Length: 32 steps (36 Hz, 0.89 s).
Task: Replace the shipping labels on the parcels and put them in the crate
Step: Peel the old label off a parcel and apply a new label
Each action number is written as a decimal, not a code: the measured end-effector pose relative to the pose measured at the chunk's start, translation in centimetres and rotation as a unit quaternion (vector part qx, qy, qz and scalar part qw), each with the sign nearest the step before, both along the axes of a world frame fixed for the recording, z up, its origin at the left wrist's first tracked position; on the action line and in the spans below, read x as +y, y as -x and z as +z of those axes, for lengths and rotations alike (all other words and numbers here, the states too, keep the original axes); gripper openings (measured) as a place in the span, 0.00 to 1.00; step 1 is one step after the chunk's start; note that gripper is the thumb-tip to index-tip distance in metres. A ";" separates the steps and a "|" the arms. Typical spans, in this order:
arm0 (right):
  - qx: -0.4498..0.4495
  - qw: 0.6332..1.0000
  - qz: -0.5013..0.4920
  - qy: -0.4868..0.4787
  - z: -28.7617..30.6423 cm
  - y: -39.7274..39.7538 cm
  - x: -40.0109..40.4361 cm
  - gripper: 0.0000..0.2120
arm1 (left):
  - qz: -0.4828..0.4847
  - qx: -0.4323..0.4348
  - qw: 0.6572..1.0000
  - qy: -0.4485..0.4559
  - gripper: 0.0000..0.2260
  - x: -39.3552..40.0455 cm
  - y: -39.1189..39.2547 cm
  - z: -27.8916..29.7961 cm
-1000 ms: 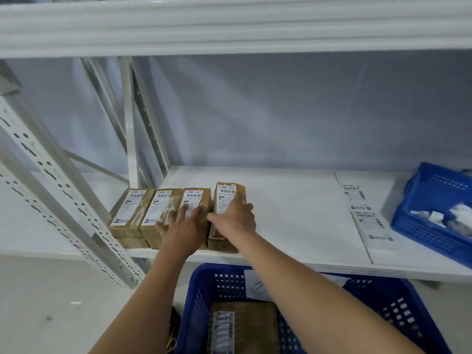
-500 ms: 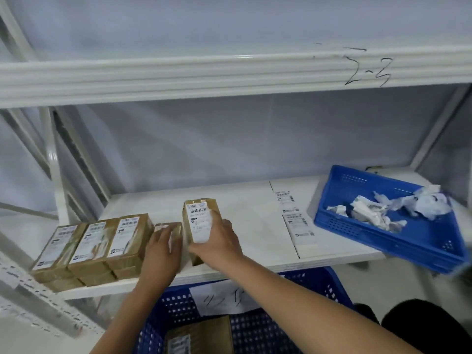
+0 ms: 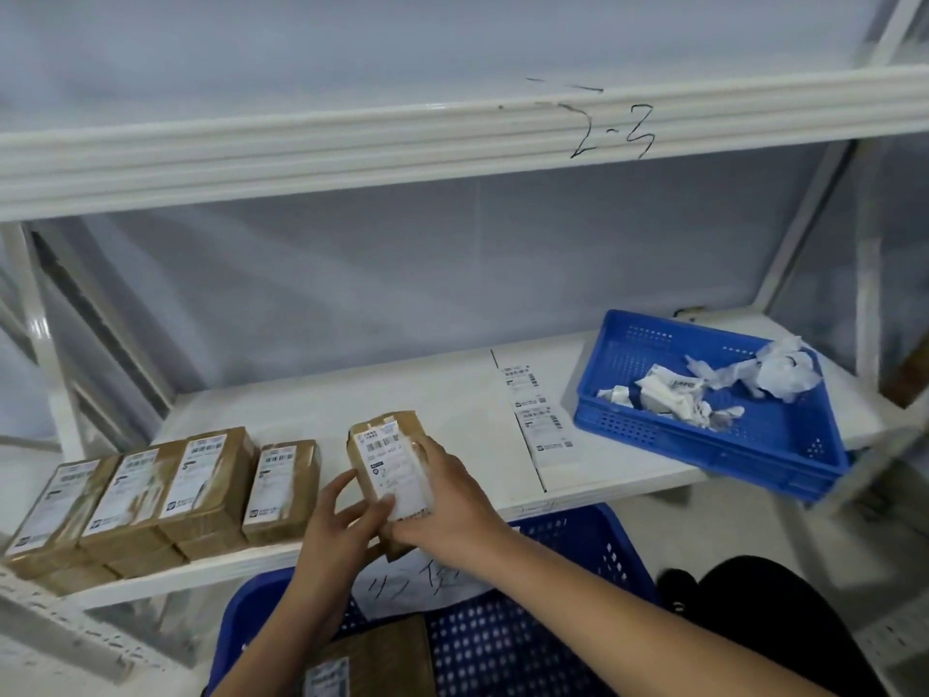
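Note:
I hold one brown parcel [image 3: 387, 445] with a white shipping label just above the shelf's front edge. My right hand [image 3: 447, 495] grips its right side, thumb on the label. My left hand [image 3: 342, 520] holds its lower left corner, fingers curled under it. Several more labelled parcels [image 3: 211, 475] lie in a row on the shelf's left part, some stacked on others. A strip of fresh labels [image 3: 538, 420] lies flat on the shelf to the right. Below the shelf stands a blue crate [image 3: 578, 570] with one parcel [image 3: 372, 661] in it.
A shallow blue tray [image 3: 704, 445] with crumpled peeled labels sits at the shelf's right end, overhanging the edge. An upper shelf beam [image 3: 452, 138] marked by hand runs overhead. White rack uprights [image 3: 30, 314] stand at left and right. A paper note [image 3: 422, 581] hangs on the crate.
The parcel has been lifted from the row and drawn right and toward me. My left hand left the neighbouring parcel and now holds this one too. The view swung right.

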State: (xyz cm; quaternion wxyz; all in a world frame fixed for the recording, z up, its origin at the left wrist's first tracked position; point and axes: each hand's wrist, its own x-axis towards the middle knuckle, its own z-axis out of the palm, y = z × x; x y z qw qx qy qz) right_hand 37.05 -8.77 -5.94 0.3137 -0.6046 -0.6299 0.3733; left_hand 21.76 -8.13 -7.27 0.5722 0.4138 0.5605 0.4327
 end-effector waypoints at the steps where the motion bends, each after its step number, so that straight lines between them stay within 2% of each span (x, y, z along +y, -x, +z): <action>1: 0.020 1.000 0.000 0.002 0.0 -0.3 -0.3 0.46 | -0.004 0.010 1.000 -0.002 0.26 -0.1 0.0 0.1; 3: 0.071 0.997 0.001 0.012 0.3 -1.0 -1.0 0.38 | -0.017 0.027 1.000 0.000 0.26 -0.3 -0.1 0.5; 5: 0.104 0.994 0.009 0.026 0.0 -1.7 -1.3 0.34 | -0.022 0.025 0.999 0.003 0.25 -0.4 0.2 0.7; 9: 0.142 0.987 -0.029 0.067 -0.9 -1.6 -0.8 0.42 | -0.024 0.016 0.999 0.027 0.25 0.2 1.0 0.5; 15: 0.164 0.982 -0.017 0.094 -2.3 -1.4 1.5 0.21 | -0.029 0.030 0.999 0.031 0.25 2.0 1.4 -0.7; 20: 0.169 0.980 -0.019 0.100 -2.6 -1.9 3.9 0.26 | -0.038 -0.011 0.998 0.051 0.25 4.9 1.8 -1.5; 23: 0.185 0.975 -0.032 0.115 -2.8 -2.4 5.0 0.25 | -0.052 -0.042 0.996 0.057 0.26 6.1 1.6 -1.7; 27: 0.229 0.963 -0.057 0.131 -2.7 -3.0 6.2 0.21 | -0.088 -0.036 0.994 0.053 0.30 6.8 1.1 -1.9; 32: 0.249 0.954 -0.076 0.152 -2.7 -3.8 7.3 0.24 | -0.113 -0.039 0.991 0.058 0.27 7.2 0.9 -1.9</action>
